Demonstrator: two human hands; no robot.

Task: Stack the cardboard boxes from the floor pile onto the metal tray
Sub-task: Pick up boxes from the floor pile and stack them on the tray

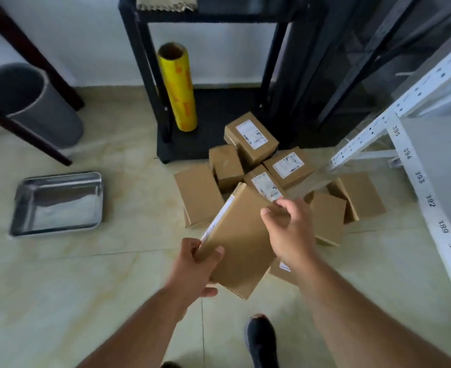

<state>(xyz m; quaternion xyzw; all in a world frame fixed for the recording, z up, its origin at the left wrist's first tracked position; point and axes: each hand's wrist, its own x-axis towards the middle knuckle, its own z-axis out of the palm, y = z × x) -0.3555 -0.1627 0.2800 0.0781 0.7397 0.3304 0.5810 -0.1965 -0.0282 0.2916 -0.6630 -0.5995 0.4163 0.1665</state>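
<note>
Cardboard box sits tilted in the air between our two hands, above the near edge of the floor pile. Our left hand is closed around its near left corner, thumb on the top face. Our right hand curls over the far right edge, fingers bent around it; how firmly it grips we cannot quite tell. A white label strip runs along the box's left side. Behind it the remaining boxes lie jumbled against the black rack and the white shelf post. Off to the left, well apart from the pile, the metal tray lies flat on the tiled floor, with bare tiles between it and us. A yellow film roll stands on the rack's base, and a grey bin stands beyond the tray.
</note>
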